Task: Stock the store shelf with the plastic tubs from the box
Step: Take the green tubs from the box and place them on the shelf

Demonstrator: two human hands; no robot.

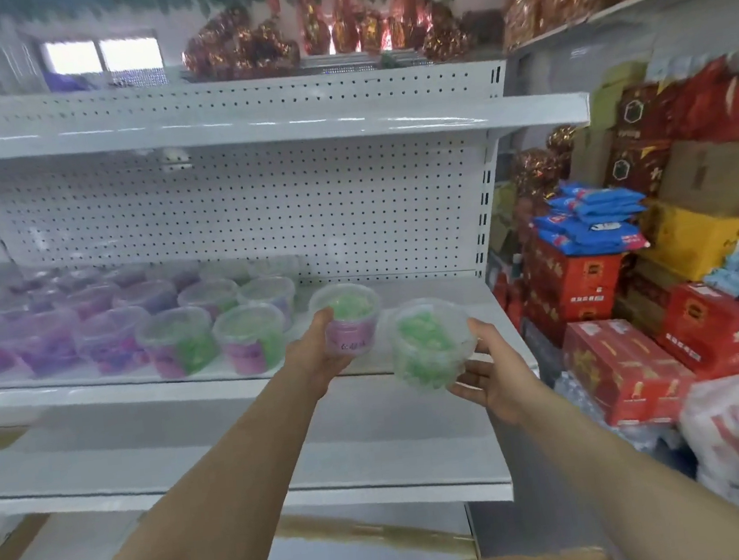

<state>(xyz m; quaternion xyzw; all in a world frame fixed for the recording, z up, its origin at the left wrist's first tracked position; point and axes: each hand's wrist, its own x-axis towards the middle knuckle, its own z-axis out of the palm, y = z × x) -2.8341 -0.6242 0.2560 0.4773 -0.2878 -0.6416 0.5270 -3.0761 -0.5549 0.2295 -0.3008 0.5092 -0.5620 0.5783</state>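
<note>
Left hand [321, 358] grips an upright tub [348, 323] above the shelf [476, 314]; at its three o'clock, right hand [494, 380], fingers curled, holds a tilted tub [429, 346].

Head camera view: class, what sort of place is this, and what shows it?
Probably a small shop: white pegboard shelving holds rows of plastic tubs, and red cartons are stacked on the right.
</note>
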